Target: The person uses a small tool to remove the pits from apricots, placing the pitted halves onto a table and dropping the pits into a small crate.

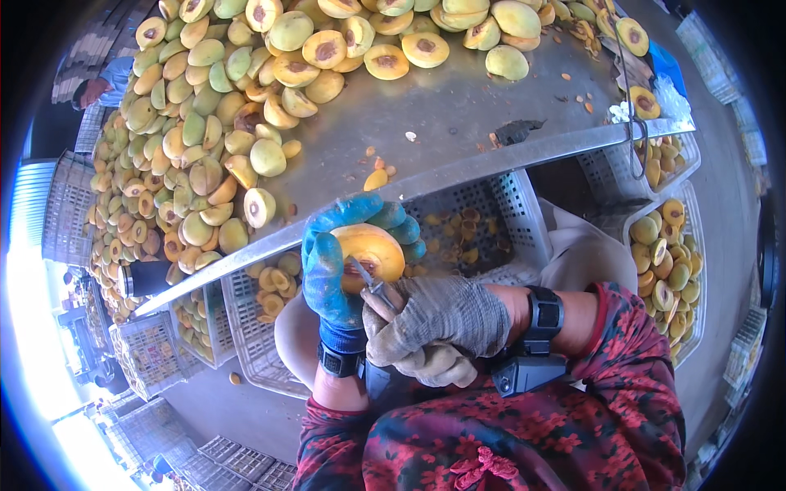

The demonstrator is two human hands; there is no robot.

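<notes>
My left hand (334,264), in a blue coated glove, is curled around a halved yellow peach (377,248) with its cut face towards me. In a grey knit glove, my right hand (430,325) grips a small metal pitting tool (363,273), its narrow end at the brown pit area of the fruit. Both hands are just off the near edge of a metal table (430,129). Many halved peaches (196,153) are heaped on the table's left and far side; many show brown centres. Small scraps of flesh lie near the edge.
Below the table edge, a plastic crate (522,215) holds fruit scraps. Crates with halved peaches stand at the left (239,325) and right (700,294). A bent metal wire (630,116) hangs over the table's right end. Another person (104,86) is at the far left.
</notes>
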